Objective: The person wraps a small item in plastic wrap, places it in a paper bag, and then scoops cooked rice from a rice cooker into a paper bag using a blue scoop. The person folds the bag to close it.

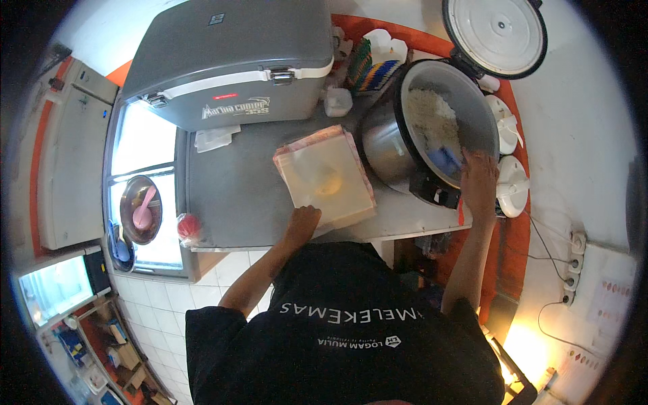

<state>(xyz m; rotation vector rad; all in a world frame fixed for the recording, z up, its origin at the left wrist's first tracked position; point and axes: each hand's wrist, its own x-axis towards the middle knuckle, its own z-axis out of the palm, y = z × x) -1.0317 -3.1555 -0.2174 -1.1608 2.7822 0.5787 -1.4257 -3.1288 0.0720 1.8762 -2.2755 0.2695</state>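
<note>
My right hand point(478, 174) reaches over the near rim of a large rice cooker point(387, 144) and grips a blurred blue scoop point(444, 160). The scoop's head lies against the cooked rice point(433, 119) inside the pot. The cooker's round lid point(498, 30) stands raised behind it. To the left of the cooker, a stack of food wrapping paper point(304, 162) lies on the grey tabletop point(233, 187). On its top sheet is a blurred yellowish round patch point(328, 181). My left hand point(302, 223) touches the near edge of the stack, fingers curled; whether they pinch the paper is unclear.
A grey cooler box point(228, 76) takes up the back left. Behind the stack are a woven basket point(377, 71) and a small clear container point(337, 101). White lidded containers point(512, 187) flank the cooker. Metal bowls point(142, 212) with ladles sit at far left, beside a red bundle point(189, 228).
</note>
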